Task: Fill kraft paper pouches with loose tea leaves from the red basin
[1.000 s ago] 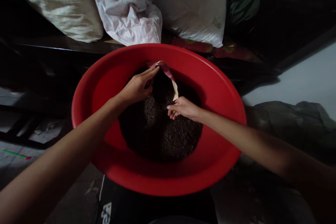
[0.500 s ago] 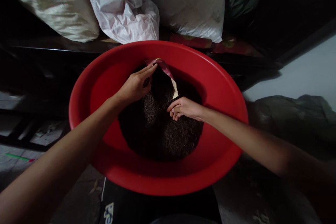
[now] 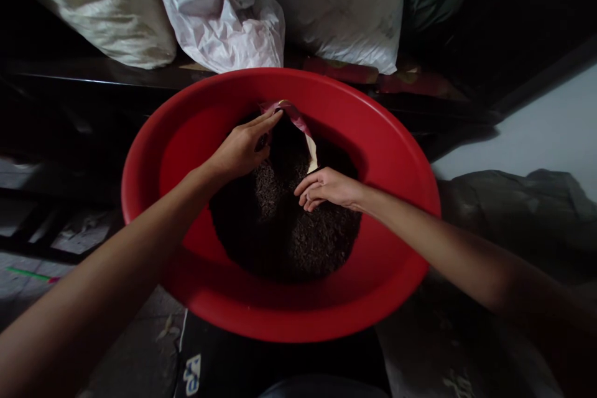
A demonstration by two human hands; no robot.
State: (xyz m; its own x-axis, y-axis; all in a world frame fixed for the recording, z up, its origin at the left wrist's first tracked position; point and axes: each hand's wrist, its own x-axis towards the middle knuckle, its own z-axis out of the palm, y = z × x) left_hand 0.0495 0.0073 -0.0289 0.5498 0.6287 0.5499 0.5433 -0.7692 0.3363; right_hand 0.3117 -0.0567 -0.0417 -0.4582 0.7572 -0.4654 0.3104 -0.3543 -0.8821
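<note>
A red basin holds a heap of dark, shredded dry material that looks like loose tea leaves. In it lies a pink packet with a pale inner edge, its mouth facing me. My left hand grips the packet's left rim, fingers straight along it and the thumb side partly hidden. Just below the packet's pale right edge is my right hand, palm down over the heap, with loosely bent fingers a little apart. Nothing shows in its fingers.
Behind the basin, a cream sack, a crumpled white bag and another pale sack stand on a dark ledge. A dark covered bundle is at the right. A green stick lies on the floor at left.
My right hand has risen slightly, and its fingers have loosened and spread a little. My left hand stays on the packet's rim. The view has shifted slightly.
</note>
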